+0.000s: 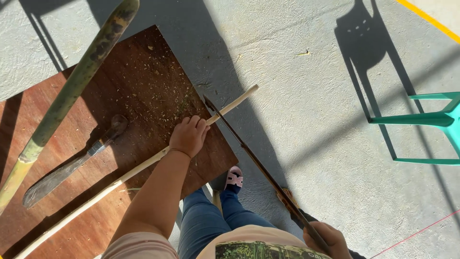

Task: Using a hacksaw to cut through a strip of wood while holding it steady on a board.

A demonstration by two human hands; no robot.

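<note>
Head view: sawing a pale stick held down on a wooden board.

Going left to right, a thick green bamboo pole (72, 88) leaned across the brown board (143, 76), which served as the worktop and was strewn with fine shavings; a broad knife (67, 170) lay flat on it beside the pole. The left hand (188, 135) was clenched over the pale stick (120, 177), pinning it to the board near the edge, with the stick's far end overhanging the concrete floor (311, 72). The right hand (328, 240) grasped the handle of a long hand saw (254, 160) whose tip met the stick just beside the left hand. The cut seemed to be under way, calling for steady strokes clear of the fingers. A green plastic chair (431, 120) stood at far right. No packages or signs showed.
</note>
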